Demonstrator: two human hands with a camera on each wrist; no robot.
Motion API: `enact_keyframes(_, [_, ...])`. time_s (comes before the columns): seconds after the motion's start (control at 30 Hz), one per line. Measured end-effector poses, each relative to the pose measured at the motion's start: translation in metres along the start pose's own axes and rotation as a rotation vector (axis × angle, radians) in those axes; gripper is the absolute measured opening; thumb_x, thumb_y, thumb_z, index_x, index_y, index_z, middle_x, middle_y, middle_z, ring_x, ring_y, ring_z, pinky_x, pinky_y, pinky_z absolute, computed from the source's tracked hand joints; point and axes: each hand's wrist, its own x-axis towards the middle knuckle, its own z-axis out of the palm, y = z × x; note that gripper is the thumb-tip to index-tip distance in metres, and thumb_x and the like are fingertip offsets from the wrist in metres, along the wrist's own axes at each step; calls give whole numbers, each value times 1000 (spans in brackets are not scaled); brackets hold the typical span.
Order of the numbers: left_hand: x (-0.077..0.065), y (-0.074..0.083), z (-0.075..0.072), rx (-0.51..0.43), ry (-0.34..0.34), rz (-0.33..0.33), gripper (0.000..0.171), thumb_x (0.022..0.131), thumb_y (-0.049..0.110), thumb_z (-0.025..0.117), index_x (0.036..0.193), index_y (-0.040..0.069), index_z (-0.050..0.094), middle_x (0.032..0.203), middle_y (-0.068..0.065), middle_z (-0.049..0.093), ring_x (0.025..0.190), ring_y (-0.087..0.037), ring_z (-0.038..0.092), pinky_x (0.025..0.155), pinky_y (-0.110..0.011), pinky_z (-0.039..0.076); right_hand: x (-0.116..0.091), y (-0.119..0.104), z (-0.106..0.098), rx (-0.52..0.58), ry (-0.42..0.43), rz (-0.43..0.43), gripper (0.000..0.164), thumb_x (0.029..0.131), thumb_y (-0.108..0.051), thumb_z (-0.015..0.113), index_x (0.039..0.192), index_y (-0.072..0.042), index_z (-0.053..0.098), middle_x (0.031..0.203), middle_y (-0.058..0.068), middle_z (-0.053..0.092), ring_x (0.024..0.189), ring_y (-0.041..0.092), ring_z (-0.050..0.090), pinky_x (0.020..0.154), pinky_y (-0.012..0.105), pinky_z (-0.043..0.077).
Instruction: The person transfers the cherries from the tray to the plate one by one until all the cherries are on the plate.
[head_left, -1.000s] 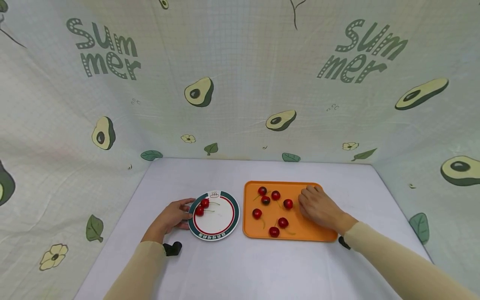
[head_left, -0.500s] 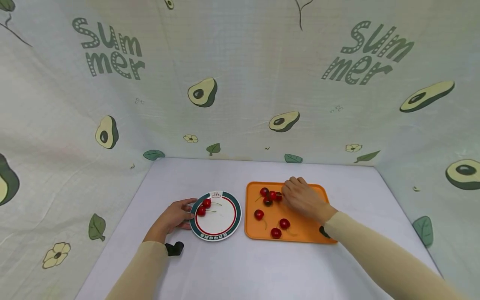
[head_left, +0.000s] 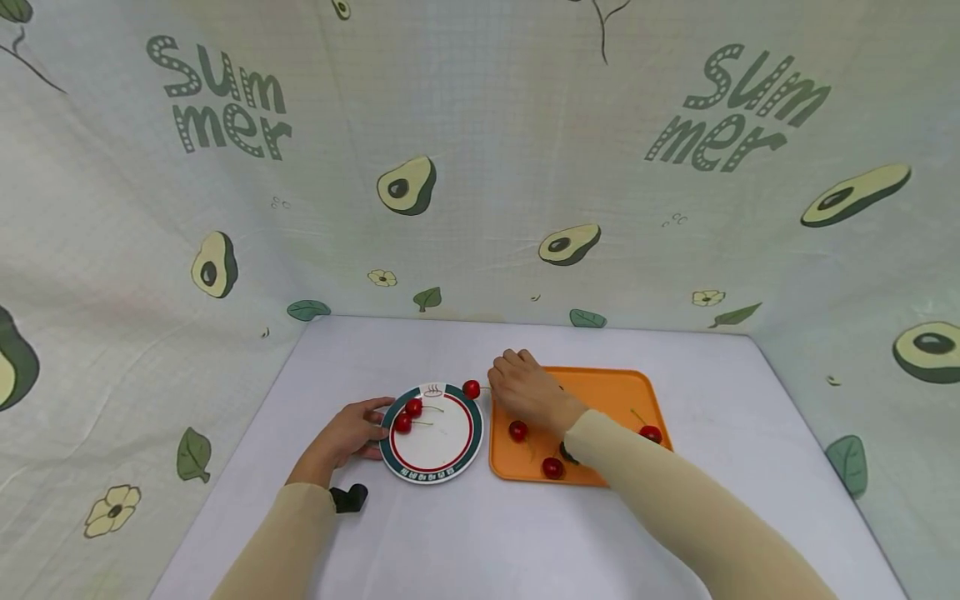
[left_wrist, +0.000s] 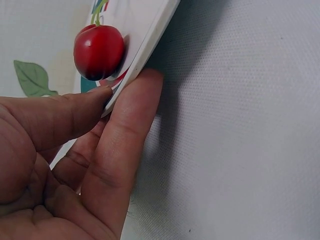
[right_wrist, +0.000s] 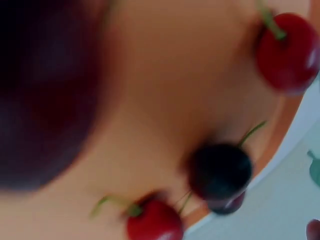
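Note:
My left hand [head_left: 348, 433] grips the left rim of a white plate [head_left: 431, 454] with a green band, thumb on top and fingers beneath, as the left wrist view shows. Two red cherries lie on the plate; one cherry [left_wrist: 99, 52] sits close to my thumb. My right hand [head_left: 528, 392], fingers curled, is over the left end of an orange tray [head_left: 600, 383]. A red cherry [head_left: 471, 389] hangs at the plate's upper right rim, its stem running to my right fingers. The right hand hides several tray cherries in the head view.
Below my right hand a cherry [head_left: 517, 430] and another cherry [head_left: 552, 468] lie in the tray. One more cherry [head_left: 651, 433] is by its right edge, beside the sleeve. A dark blurred cherry [right_wrist: 45, 100] looms close in the right wrist view.
My right hand has moved left across the tray, bringing a cherry to the plate's rim. A cherry now shows at the tray's right edge. The left hand and plate stay put.

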Motion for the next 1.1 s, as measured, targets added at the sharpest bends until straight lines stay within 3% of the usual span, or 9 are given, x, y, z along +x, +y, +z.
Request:
enact_keyframes(0.43, [0,0,1,2,1,10,66,95,-5,68,156,14,51,135,-23,54,85,-24,69,71,-35,66,45,-37,11,-55,-68,15,25,106,-33,62,111,-11,71,99,2,64,96,22,53,86,33,48])
enact_keyframes(0.7, [3,-1,1,-2,8,2,67,94,-6,68,156,15,51,134,-22,54,84,-25,69,71,-35,66,53,-48,17,-89,-138,43,25,107,-32,61,117,-12,70,101,1,62,97,22,51,87,32,49])
enact_keyframes(1.1, [1,0,0,-7,-10,34,66,95,-7,67,156,12,50,129,-21,55,80,-22,69,69,-37,66,58,-62,24,-85,-134,66,26,111,-29,50,114,-11,69,97,0,61,94,21,51,82,31,47])
